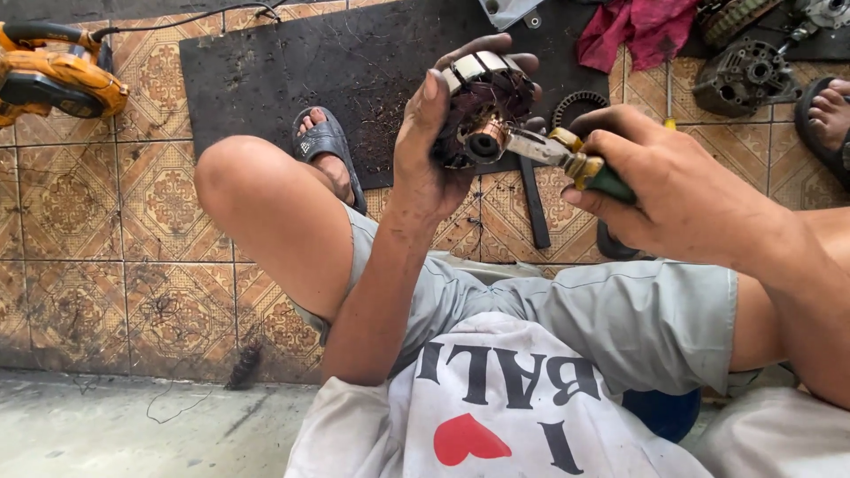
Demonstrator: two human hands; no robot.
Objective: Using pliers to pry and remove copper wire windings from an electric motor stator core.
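Pliers gripping at the copper end of a motor rotor held over a black mat.

Left hand (434,146) is wrapping its fingers around the rotor (482,106), thumb along its near side, holding it above the near edge of the black mat (292,71). Right hand (660,173) is closing tight on the green handles of the pliers (567,158), whose tips are touching the rotor's copper end. The rotor is showing dark windings and pale metal claws; its long axis is running toward the person, copper end nearest.
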